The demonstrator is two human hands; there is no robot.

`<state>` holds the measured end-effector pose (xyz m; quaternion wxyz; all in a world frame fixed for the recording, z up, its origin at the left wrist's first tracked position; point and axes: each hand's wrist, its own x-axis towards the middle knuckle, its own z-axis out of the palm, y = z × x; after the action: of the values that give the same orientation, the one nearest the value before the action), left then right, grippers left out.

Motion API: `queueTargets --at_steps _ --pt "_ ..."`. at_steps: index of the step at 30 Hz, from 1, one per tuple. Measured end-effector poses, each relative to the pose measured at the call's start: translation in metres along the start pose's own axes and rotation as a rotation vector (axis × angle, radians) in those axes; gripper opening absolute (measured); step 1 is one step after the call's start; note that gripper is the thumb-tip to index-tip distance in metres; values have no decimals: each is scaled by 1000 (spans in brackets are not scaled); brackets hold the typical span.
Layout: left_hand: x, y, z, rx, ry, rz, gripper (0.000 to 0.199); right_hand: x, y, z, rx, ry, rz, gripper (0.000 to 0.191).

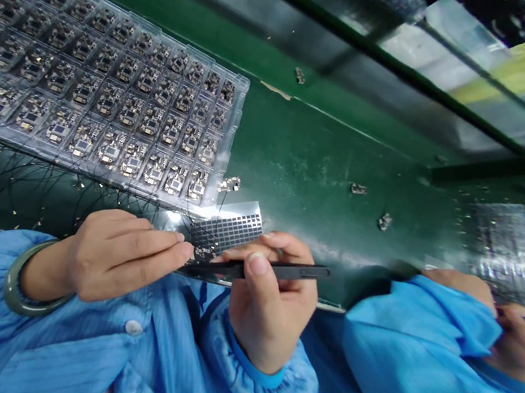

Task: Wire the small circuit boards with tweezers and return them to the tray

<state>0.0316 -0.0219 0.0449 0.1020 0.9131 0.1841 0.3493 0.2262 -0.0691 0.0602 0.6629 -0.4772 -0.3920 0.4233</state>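
Observation:
My right hand [269,299] grips black tweezers [280,271], whose tips reach left towards a small circuit module [204,253]. My left hand [124,258], with a pale green bangle [23,283] on its wrist, has its fingers drawn together near the tweezer tips. Whether those fingers pinch the module or the edge of the perforated metal stencil [226,231] is hidden. Just beyond my hands lies a clear plastic tray [238,118] of small circuit modules in rows of pockets. A loose module [230,184] rests beside its corner.
Fine black wires with gold tips [40,191] spread across the green bench [310,157]. Loose modules [358,188] lie on it. At right, a co-worker's hand [516,343] in a blue sleeve holds dark tweezers over a blurred tray [516,255]. A dark green rail [369,49] crosses behind.

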Motion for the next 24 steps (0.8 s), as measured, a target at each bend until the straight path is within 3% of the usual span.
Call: queueTargets --at_steps 16,20,24 --pt "-4 -1 4 -36 20 -28 27 3 2 2 133 20 167 18" --pt "-1 -1 6 -65 63 -53 24 1 6 4 131 27 110 17" --pt "9 0 10 -198 150 -136 17 -4 9 6 16 94 -65 19"
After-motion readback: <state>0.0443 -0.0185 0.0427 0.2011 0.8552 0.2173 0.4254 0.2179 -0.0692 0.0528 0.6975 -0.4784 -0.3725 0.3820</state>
